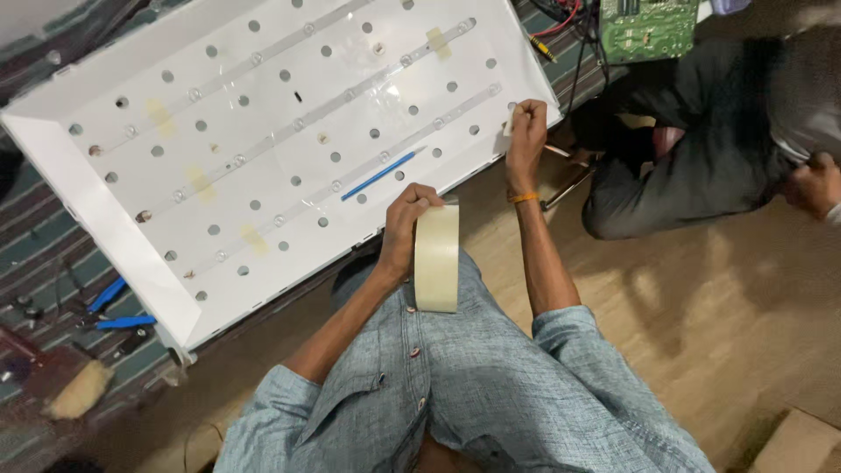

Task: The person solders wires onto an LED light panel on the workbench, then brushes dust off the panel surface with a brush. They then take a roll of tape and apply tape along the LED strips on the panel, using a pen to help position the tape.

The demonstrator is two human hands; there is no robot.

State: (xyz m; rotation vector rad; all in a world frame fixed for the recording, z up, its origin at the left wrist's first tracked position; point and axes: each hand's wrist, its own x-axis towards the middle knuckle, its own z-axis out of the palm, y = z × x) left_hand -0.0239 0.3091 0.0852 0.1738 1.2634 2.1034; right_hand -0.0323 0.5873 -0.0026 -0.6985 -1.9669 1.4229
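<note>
The tape roll (436, 258) stands on its edge, just below the white panel (88, 188). Its flat band faces up at the camera, and its long side runs up and down in the picture. The left hand (405, 223) is curled around the roll's left side and grips it. The right hand (526, 131) is up at the panel's right corner. Its fingers are pinched shut on a small bit of tape (510, 118). A blue pen (381, 173) lies on the panel, pointing up to the right. Blue pliers (118, 307) lie on the striped mat (35, 236) at the left. Another person (701, 131) crouches on the floor (701, 333) at the right.
</note>
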